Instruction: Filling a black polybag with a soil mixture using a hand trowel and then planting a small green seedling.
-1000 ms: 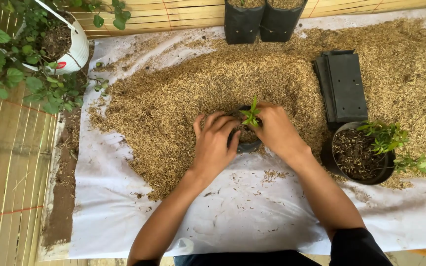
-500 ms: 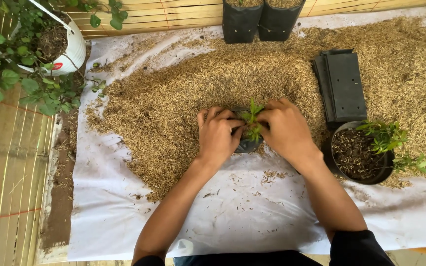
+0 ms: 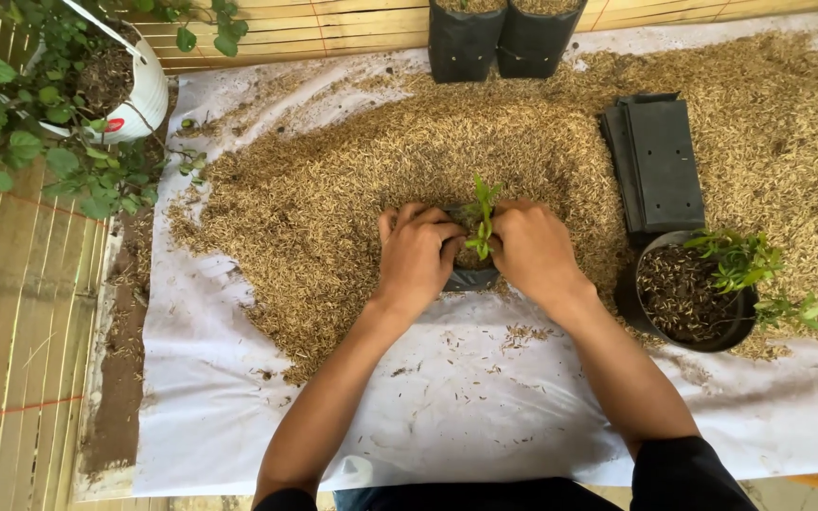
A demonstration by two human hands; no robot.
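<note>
At the far left a white round plastic pot lay tipped on the bamboo-slat floor, holding dark soil and a leafy green trailing plant that spilled over its rim. On the white cloth sheet lay a broad heap of tan rice husks.

The left hand and the right hand were both curled closed around a small black plastic grow bag, which stood at the near edge of the husk heap, fingers pressing inward on either side of a small green seedling standing upright in it. To do this firming well, the pressure should probably fall evenly from both sides and stay off the stem, so that the seedling kept upright and centred; pushing too hard risked bending it or splitting the thin bag.

At the top, two black plastic grow bags stood side by side, filled with husk mix. To the right lay a flat stack of folded black empty bags, and just below it a round black plastic pot held dark soil and a bushy green plant.
</note>
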